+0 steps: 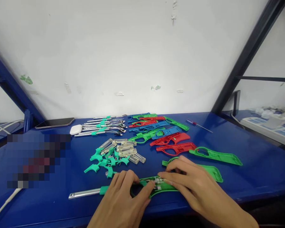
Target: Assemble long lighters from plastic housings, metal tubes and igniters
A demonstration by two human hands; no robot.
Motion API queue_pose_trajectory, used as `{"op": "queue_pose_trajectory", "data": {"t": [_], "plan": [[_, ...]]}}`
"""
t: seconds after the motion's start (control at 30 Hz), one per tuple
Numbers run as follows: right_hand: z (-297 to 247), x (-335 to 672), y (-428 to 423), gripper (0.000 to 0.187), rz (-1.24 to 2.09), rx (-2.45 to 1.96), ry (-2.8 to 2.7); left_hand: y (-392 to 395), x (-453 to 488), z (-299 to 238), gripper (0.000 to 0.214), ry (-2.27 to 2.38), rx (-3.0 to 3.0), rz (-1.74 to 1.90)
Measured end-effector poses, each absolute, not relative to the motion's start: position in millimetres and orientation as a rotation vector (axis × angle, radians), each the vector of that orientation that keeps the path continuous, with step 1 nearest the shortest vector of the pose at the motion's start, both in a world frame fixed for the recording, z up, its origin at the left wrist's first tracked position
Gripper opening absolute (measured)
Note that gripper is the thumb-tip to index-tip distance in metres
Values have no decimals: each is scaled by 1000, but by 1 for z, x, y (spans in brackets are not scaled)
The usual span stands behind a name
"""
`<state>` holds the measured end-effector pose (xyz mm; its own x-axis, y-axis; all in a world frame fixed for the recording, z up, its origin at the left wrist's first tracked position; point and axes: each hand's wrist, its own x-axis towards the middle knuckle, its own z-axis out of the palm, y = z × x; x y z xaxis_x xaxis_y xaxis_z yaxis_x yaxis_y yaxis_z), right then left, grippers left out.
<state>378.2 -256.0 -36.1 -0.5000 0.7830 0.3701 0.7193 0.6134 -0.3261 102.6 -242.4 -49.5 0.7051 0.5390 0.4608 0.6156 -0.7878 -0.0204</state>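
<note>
**Fingers Busy at a Green Shell** (169, 187)

The green shell lies at the bottom middle of the frame, a silver tube (86, 193) poking out to the left. The left hand (123, 194) grips it with thumb and fingers. The right hand (194, 181) has fingertips on a clear piece (159, 180) inside; I can't tell if they pinch it. Above, mid-frame on the blue tabletop (223, 141), sit teal bits (91, 168) and colored shells (176, 148).

On the table (227, 142), rods (102, 130) lie behind the triggers (110, 161), between a phone (55, 123) at left and loose shells (167, 132) at right. A screwdriver (199, 125) lies right of the rear shells. In front, another shell (168, 186) lies under the left hand (123, 196) and right hand (194, 180).
</note>
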Motion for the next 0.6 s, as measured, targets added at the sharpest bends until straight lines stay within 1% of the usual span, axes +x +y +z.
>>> {"op": "queue_pose_trajectory", "data": {"t": [0.13, 0.43, 0.6], "plan": [[-35, 377, -256, 32, 174, -1187, -2348, -244, 101, -48, 41, -942, -2759, -655], [-32, 374, -258, 32, 156, -1200, -2366, -239, 101, -48, 50, -891, -2718, -562], [-29, 378, -257, 34, 4, -1118, -2253, -236, 96, -56, 49, -839, -2646, -608]]}}
